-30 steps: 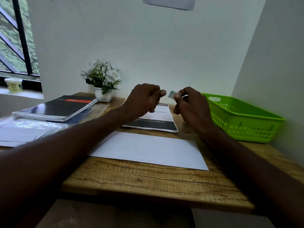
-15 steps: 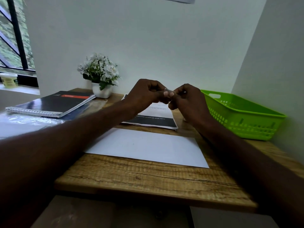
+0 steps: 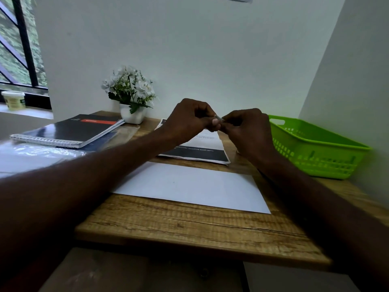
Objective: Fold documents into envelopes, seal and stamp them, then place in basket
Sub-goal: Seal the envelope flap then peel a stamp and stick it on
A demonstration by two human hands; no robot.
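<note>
Nearest me on the worktop [image 3: 189,228] lies the white envelope [image 3: 193,186]. Above it, my left hand [image 3: 187,121] and right hand [image 3: 248,131] meet, each grip pinching the small stamp [image 3: 219,118]. At two o'clock sits the green basket [image 3: 315,152].

- Soft daylight enters from the window [image 3: 19,45] at the far left; the room is fairly dim.
- The forearms and hands [image 3: 219,125] read dark and underexposed, with little detail.
- Bright glare lies on the plastic sheet [image 3: 37,154] at the left.
- The wide-angle lens bends the walls and the table [image 3: 189,226] edges.
- The near forearms are blurred.
</note>
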